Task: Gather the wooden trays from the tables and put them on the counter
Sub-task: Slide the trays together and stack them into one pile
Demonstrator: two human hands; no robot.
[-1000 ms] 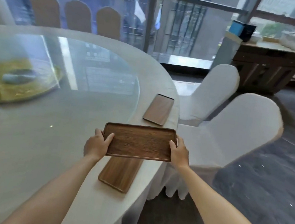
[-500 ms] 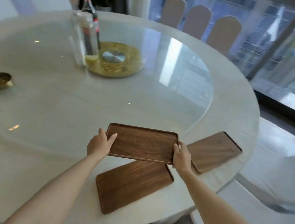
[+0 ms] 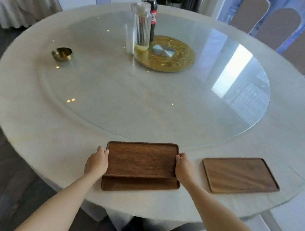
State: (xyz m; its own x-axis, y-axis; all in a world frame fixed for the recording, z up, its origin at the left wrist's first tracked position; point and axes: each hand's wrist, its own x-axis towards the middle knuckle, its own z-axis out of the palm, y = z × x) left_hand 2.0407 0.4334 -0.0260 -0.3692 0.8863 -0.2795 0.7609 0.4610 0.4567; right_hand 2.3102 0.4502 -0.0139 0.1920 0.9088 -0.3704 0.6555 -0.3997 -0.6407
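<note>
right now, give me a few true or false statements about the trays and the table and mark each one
1. Both hands hold the upper tray by its short ends. True: left hand, right hand.
2. The held tray sits over a second tray. True.
3. A third tray lies left of the hands. False: it lies to the right, apart from the stack.
4. The cola bottle lies on its side. False: it stands upright beside the clear jug.
5. The small gold bowl sits on a tray. False: it rests on the table, far left.
</note>
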